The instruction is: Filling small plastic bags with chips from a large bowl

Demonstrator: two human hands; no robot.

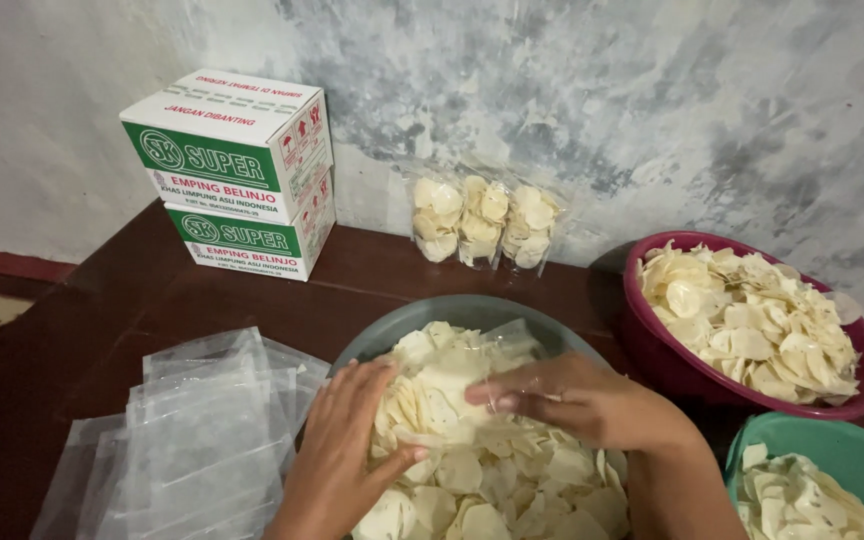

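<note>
Head view: I am working over a grey basin [392,325] heaped with pale, flat chips [512,480]. My left hand [347,440] and my right hand [577,400] are holding a clear plastic bag [457,385] between them, directly above the heap. The left hand is cupping the bag's side, fingers curled on it; the right hand is lying across its upper edge, fingers gripping the film. The bag is already carrying chips. A stack of empty clear bags [202,430] is lying just left of the basin on the dark floor [102,300]. Three filled bags [480,225] are leaning against the wall [652,100], beside two stacked cartons [237,170]. A maroon bowl [672,365] and a green bowl [852,450], both holding chips, are sitting to my right.
</note>
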